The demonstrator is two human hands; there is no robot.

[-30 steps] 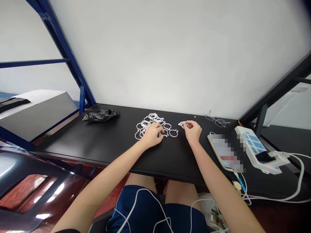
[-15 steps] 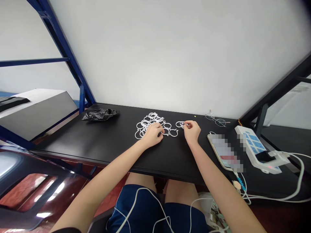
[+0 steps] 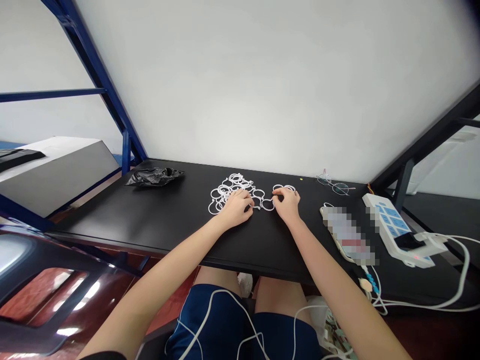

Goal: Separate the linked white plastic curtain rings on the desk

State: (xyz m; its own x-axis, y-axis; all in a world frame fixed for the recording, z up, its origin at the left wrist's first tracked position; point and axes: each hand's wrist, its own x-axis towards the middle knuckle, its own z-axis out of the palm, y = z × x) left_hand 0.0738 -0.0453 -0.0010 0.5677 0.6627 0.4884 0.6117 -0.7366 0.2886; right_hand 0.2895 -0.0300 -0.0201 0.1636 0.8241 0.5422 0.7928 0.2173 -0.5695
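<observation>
Several white plastic rings [image 3: 258, 194], each with a small tab, lie in an overlapping pile on the black table. My left hand [image 3: 237, 207] rests over the near side of the pile, fingers curved and apart, covering some rings. To the right, my right hand [image 3: 287, 204] is low over the table with thumb and forefinger apart. Its fingertips are at the tab of a single white ring [image 3: 267, 209] on the pile's right edge; whether they touch it I cannot tell. Behind my right hand lie a few separate white rings [image 3: 278, 186], partly hidden by its fingers.
A crumpled black plastic bag [image 3: 154, 177] lies on the table [image 3: 180, 220] at the left. On the right are eyeglasses [image 3: 340, 189], a phone [image 3: 339, 232] with a cable, and a white power strip [image 3: 390, 220] with plugs. A white wall [image 3: 240, 100] rises behind.
My right hand has moved left and slightly nearer, from the separate rings to the ring at the pile's right edge. It has let go of the rings there. My left hand stays put.
</observation>
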